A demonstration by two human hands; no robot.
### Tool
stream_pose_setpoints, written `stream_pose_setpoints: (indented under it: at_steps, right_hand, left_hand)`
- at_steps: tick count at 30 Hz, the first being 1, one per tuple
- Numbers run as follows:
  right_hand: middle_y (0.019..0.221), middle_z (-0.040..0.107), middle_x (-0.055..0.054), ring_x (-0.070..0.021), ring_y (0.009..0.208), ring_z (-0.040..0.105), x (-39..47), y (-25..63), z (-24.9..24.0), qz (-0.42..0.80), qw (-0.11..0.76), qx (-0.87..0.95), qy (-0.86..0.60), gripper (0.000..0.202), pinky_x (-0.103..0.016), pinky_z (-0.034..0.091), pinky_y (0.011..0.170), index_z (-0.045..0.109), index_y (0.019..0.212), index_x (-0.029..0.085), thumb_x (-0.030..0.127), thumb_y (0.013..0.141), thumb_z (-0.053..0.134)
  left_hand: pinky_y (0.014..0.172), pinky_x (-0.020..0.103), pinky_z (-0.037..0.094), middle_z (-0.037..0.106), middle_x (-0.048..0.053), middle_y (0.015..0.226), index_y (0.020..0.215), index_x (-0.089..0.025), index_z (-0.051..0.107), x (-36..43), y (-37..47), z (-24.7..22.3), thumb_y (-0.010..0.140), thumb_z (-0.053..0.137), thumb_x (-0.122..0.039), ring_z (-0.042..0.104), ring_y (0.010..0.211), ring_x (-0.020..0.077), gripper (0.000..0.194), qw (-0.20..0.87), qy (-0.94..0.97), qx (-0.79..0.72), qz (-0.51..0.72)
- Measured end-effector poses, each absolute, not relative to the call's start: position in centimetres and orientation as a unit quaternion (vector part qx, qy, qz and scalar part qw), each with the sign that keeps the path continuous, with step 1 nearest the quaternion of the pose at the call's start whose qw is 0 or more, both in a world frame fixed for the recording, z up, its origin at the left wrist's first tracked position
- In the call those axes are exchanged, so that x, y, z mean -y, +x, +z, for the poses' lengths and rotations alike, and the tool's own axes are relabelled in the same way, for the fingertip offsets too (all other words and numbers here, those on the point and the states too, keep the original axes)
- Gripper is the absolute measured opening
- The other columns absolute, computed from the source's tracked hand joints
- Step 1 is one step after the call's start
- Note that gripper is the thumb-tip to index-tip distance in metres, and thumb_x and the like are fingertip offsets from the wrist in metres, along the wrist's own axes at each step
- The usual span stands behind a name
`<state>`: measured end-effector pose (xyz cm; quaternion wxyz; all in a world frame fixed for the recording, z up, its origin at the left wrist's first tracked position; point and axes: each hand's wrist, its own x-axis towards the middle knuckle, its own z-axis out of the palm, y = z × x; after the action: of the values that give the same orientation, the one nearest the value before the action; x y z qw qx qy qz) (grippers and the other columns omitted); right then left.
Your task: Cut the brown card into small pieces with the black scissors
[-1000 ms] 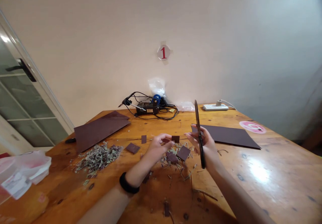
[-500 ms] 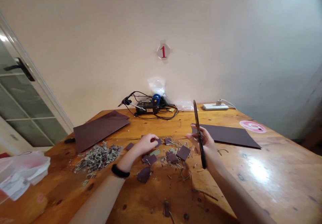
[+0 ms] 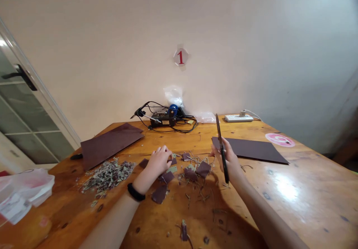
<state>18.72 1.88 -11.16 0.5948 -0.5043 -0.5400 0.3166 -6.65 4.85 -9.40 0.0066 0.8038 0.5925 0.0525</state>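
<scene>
My left hand (image 3: 159,162), a black band on its wrist, curls over a group of small brown cut pieces (image 3: 167,177) on the wooden table. Its fingertips are drawn together at a small scrap, and what they grip is mostly hidden. My right hand (image 3: 229,159) holds a long, thin dark tool (image 3: 223,153) upright, apparently scissors seen edge-on, with the point up and the black handle down. Between my hands lie more brown pieces (image 3: 203,169) among thin twig-like strips (image 3: 200,159). Beyond the right hand is a dark brown sheet (image 3: 256,151).
A heap of small shreds (image 3: 109,176) lies at left, below larger brown sheets (image 3: 112,144). A plastic bag (image 3: 26,191) sits at the left edge. At the back are a black device with cables (image 3: 163,118) and a power strip (image 3: 238,118).
My left hand has drawn back slightly to the left, and its knuckles have risen. The brown piece at its fingertips is less visible. My right hand holds the tool nearly as before.
</scene>
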Motion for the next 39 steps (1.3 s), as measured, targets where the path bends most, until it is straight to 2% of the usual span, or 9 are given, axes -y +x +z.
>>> stream_pose_setpoints:
  at_steps: [3,8,12,17,22,29,33,36,39]
  right_hand:
    - [0.073,0.071,-0.002,-0.0231,0.074,0.067,-2.6,19.6,-12.0,0.289,0.524,0.584,-0.549,0.065,-0.031,0.048,0.063,0.038,0.137,0.019,0.049,0.081,0.054]
    - [0.086,0.073,-0.006,-0.0257,0.086,0.068,-3.2,20.0,-12.7,0.254,0.447,0.62,-0.593,0.045,-0.031,0.047,0.071,0.058,0.117,0.021,0.033,0.075,0.059]
    - [0.079,0.072,-0.005,-0.0251,0.078,0.068,-3.1,19.5,-13.0,0.248,0.422,0.617,-0.615,0.038,-0.029,0.046,0.066,0.061,0.105,0.022,0.03,0.068,0.065]
    - [0.075,0.07,-0.003,-0.0245,0.07,0.065,-3.3,19.4,-13.7,0.251,0.394,0.607,-0.643,0.043,-0.027,0.041,0.056,0.058,0.096,0.023,0.028,0.058,0.075]
    - [0.07,0.068,0.002,-0.0208,0.066,0.063,-3.9,19.7,-14.6,0.279,0.394,0.606,-0.632,0.042,-0.026,0.042,0.058,0.055,0.093,0.025,0.022,0.056,0.075]
    - [0.069,0.069,0.003,-0.0217,0.07,0.066,-4.5,19.9,-15.6,0.346,0.424,0.584,-0.6,0.044,-0.027,0.047,0.062,0.052,0.091,0.026,0.021,0.053,0.075]
    - [0.068,0.069,0.004,-0.0206,0.066,0.066,-4.5,20.0,-15.6,0.398,0.446,0.562,-0.572,0.044,-0.026,0.048,0.057,0.05,0.089,0.025,0.021,0.052,0.074]
    - [0.066,0.068,0.004,-0.02,0.064,0.066,-4.3,19.8,-15.0,0.435,0.462,0.547,-0.546,0.046,-0.027,0.049,0.056,0.048,0.087,0.025,0.023,0.05,0.076]
    - [0.063,0.066,0.005,-0.02,0.062,0.066,-3.8,19.4,-14.1,0.47,0.472,0.536,-0.518,0.048,-0.029,0.05,0.058,0.047,0.083,0.024,0.028,0.047,0.079]
  left_hand:
    - [0.089,0.041,0.041,0.056,0.01,0.107,0.088,-0.02,0.068,-4.6,-6.4,-9.2,0.081,0.056,-0.018,0.052,0.104,0.0291,0.014,-0.002,0.807,-0.589,0.039]
    - [0.088,0.04,0.042,0.056,0.011,0.105,0.093,-0.019,0.069,-4.8,-6.6,-9.5,0.086,0.051,-0.029,0.054,0.1,0.0282,0.022,0.002,0.81,-0.585,0.039]
    - [0.089,0.039,0.041,0.056,0.011,0.104,0.096,-0.019,0.069,-5.1,-6.7,-9.8,0.088,0.049,-0.033,0.055,0.098,0.0268,0.026,0.011,0.809,-0.586,0.044]
    - [0.089,0.038,0.042,0.057,0.011,0.103,0.094,-0.019,0.069,-5.1,-6.6,-10.0,0.089,0.046,-0.032,0.056,0.097,0.0256,0.027,0.017,0.808,-0.588,0.048]
    - [0.09,0.042,0.041,0.057,0.013,0.105,0.095,-0.018,0.068,-5.2,-6.6,-10.2,0.093,0.039,-0.038,0.056,0.1,0.029,0.035,0.016,0.807,-0.588,0.052]
    - [0.09,0.04,0.042,0.055,0.012,0.102,0.092,-0.017,0.068,-5.2,-6.6,-10.4,0.094,0.039,-0.036,0.056,0.097,0.0259,0.034,0.015,0.812,-0.58,0.068]
    - [0.093,0.041,0.042,0.05,0.013,0.112,0.105,-0.016,0.062,-4.8,-5.5,-10.3,0.091,0.045,-0.03,0.056,0.102,0.0263,0.026,0.009,0.815,-0.566,0.12]
    - [0.096,0.039,0.042,0.049,0.012,0.116,0.116,-0.017,0.055,-3.9,-4.2,-10.2,0.088,0.049,-0.028,0.055,0.106,0.0246,0.03,0.064,0.826,-0.523,0.198]
    - [0.1,0.036,0.04,0.051,0.01,0.115,0.114,-0.019,0.056,-2.9,-2.9,-10.1,0.085,0.054,-0.028,0.053,0.109,0.0226,0.03,0.151,0.842,-0.467,0.225]
